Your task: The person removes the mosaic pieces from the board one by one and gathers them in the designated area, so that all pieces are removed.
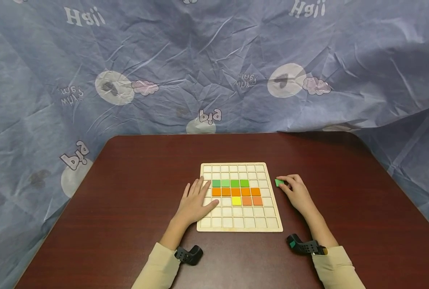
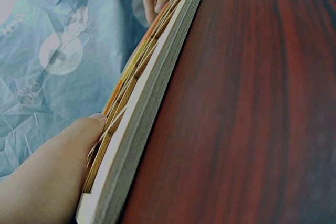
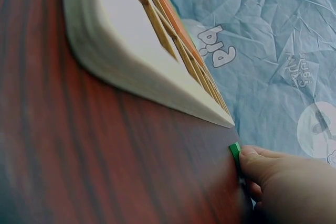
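Observation:
A pale wooden grid board point(image 1: 232, 222) lies flat on the table, with square recesses. A row of green tiles point(image 1: 235, 183), a row of orange tiles point(image 1: 235, 192), a yellow tile point(image 1: 236, 200) and two salmon tiles point(image 1: 252, 200) sit in its middle rows. My left hand point(image 1: 194, 204) rests on the board's left side with fingers spread; its thumb also shows over the edge in the left wrist view. Just off the board's right edge, my right hand point(image 1: 298, 193) pinches a green tile point(image 3: 234, 150) between thumb and fingers, close to the tabletop.
The dark red-brown table point(image 1: 146, 172) extends around the board on all sides. A wrinkled blue printed cloth point(image 1: 185, 60) hangs behind it. Each wrist wears a black strapped device point(image 1: 189, 255).

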Tool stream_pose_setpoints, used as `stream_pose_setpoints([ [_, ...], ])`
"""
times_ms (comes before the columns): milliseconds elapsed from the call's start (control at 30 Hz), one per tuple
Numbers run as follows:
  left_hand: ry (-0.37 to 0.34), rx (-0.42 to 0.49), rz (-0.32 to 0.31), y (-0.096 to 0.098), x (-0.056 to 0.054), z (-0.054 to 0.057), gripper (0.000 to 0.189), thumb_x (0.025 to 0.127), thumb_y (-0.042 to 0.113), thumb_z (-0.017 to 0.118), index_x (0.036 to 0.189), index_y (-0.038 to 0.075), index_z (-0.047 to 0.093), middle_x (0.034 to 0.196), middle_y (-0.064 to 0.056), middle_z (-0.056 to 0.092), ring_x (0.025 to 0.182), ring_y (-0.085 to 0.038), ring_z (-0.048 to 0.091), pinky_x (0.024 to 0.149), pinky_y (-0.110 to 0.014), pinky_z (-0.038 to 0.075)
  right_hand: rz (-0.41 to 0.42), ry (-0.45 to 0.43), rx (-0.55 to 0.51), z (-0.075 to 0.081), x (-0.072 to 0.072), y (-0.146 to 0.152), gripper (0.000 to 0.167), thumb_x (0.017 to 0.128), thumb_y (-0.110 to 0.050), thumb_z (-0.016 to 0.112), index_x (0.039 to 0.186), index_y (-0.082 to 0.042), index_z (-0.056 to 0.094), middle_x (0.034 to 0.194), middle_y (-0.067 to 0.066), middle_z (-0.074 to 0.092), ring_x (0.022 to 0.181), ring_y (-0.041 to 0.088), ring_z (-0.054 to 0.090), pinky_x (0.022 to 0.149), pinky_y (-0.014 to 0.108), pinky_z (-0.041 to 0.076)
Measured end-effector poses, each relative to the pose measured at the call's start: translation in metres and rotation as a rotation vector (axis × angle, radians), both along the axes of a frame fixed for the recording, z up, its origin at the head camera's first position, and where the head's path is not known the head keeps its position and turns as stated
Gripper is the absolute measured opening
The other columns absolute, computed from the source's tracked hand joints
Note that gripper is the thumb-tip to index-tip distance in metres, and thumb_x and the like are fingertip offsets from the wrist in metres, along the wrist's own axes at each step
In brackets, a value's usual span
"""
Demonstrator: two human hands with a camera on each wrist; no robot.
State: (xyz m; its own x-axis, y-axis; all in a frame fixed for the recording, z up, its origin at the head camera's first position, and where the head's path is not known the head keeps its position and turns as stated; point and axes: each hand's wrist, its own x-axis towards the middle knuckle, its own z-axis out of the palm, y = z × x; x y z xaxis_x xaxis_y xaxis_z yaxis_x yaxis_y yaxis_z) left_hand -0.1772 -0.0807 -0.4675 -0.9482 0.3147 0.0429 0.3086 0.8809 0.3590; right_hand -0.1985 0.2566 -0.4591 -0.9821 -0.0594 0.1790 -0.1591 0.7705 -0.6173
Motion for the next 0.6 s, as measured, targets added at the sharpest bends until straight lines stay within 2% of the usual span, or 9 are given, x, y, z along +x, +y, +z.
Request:
stream_pose_setpoints([
  [367, 0.004, 0.006, 0.000, -0.0002, -0.0010, -0.0001, 0.074, 0.086, 0.060, 0.039, 0.146, 0.020, 0.022, 0.154, -0.006, 0.013, 0.142, -0.023, 0.013, 0.114, -0.047, 0.006, -0.014, -0.021, 0.000, 0.0023, -0.0005, -0.0030, 0.033, 0.093, -0.016, 0.051, 0.124, -0.005, 0.055, 0.113, 0.017, 0.044, 0.078, 0.019, 0.043, 0.065, 0.028, 0.034],
  [600, -0.018, 0.023, -0.006, 0.0008, 0.0002, 0.0004, 0.074, 0.087, 0.060, 0.039, 0.146, 0.019, 0.021, 0.154, -0.006, 0.011, 0.142, -0.023, 0.011, 0.115, -0.047, 0.004, -0.021, -0.036, -0.022, 0.0013, 0.0014, -0.0018, 0.037, 0.095, -0.022, 0.047, 0.128, -0.006, 0.051, 0.116, 0.018, 0.043, 0.079, 0.019, 0.043, 0.065, 0.028, 0.035],
])
